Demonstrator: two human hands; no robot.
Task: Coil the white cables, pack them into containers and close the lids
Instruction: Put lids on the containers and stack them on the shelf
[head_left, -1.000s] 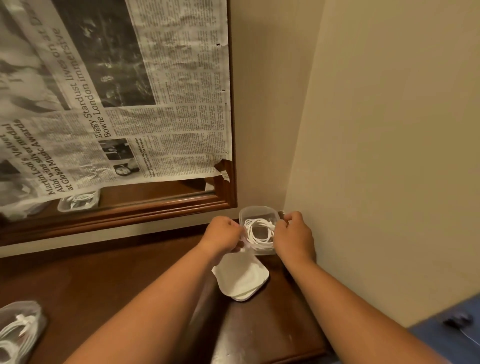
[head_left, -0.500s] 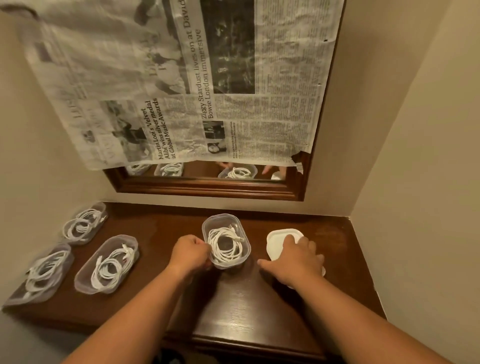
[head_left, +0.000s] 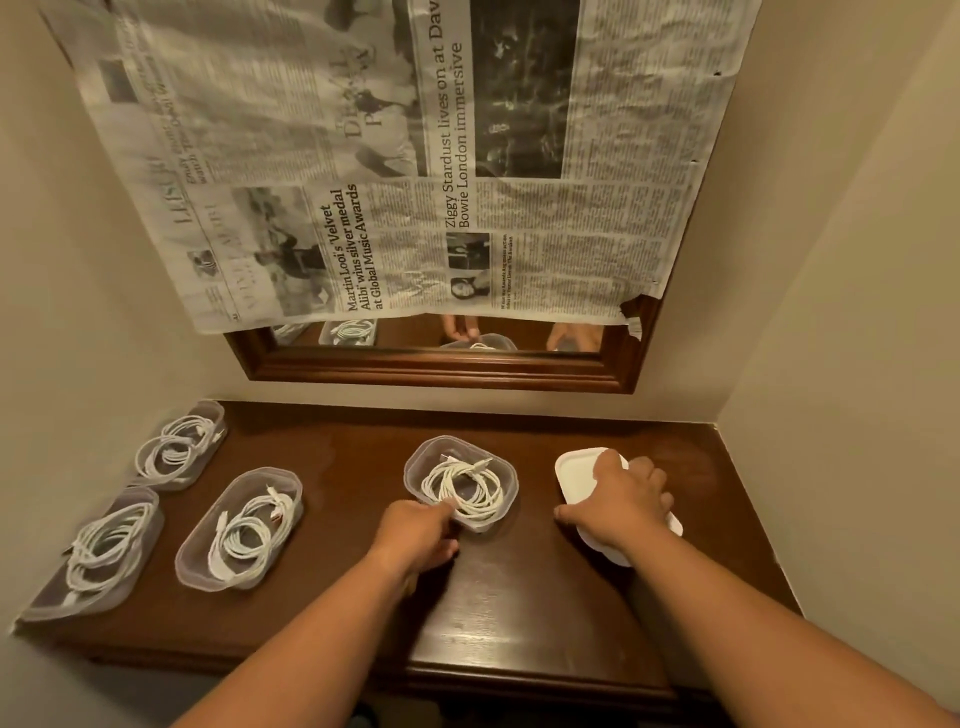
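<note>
Head view: left grip (head_left: 417, 535) holds container's (head_left: 457, 439) near corner; right grip (head_left: 621, 500) clasps lid (head_left: 575, 467).

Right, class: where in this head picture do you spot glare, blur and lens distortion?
Head view: glare streaks the table at its near middle; the newspaper is blurred at upper left, sharper at centre; the wide lens splays the walls outward.
</note>
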